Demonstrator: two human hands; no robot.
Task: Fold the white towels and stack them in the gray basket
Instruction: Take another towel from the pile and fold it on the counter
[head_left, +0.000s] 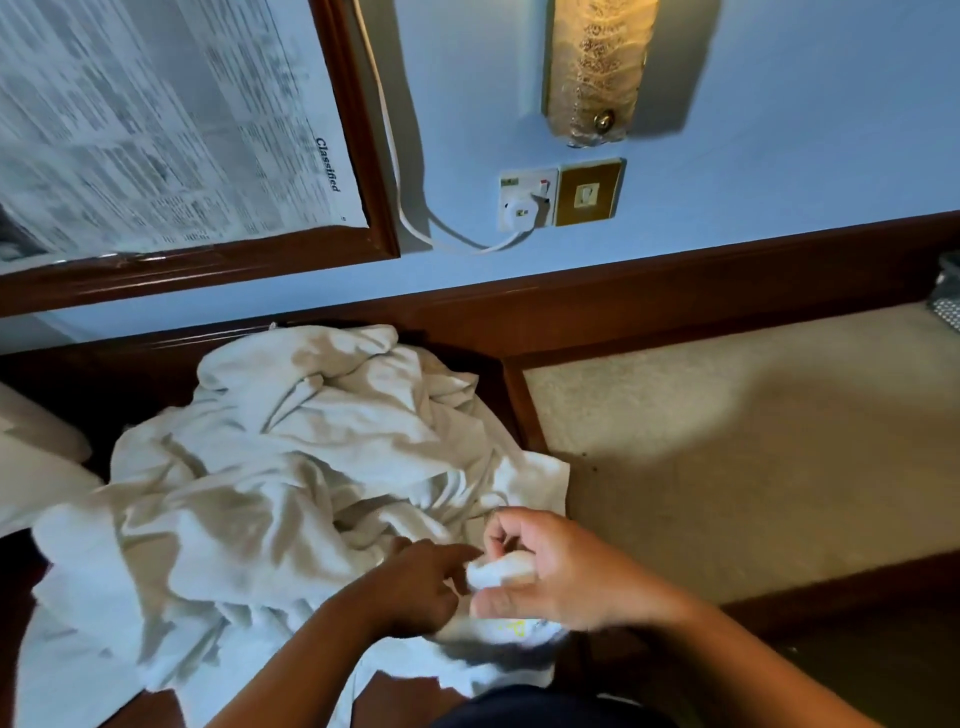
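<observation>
White towels (291, 467): an unfolded, crumpled heap, deeply creased, lying on dark wood (62, 374) left of centre, far end bunched near the wall. One small bunched corner at the near edge is pinched in the right hand (550, 571); the left hand (415, 587) meets it, grip unclear. Gray basket (948, 306): only a mesh sliver shows at the right edge, well apart.

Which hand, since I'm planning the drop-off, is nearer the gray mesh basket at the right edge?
Right. The right hand, pinching a towel corner, is below-left of the basket; the left hand sits farther left, over the towel pile.
</observation>
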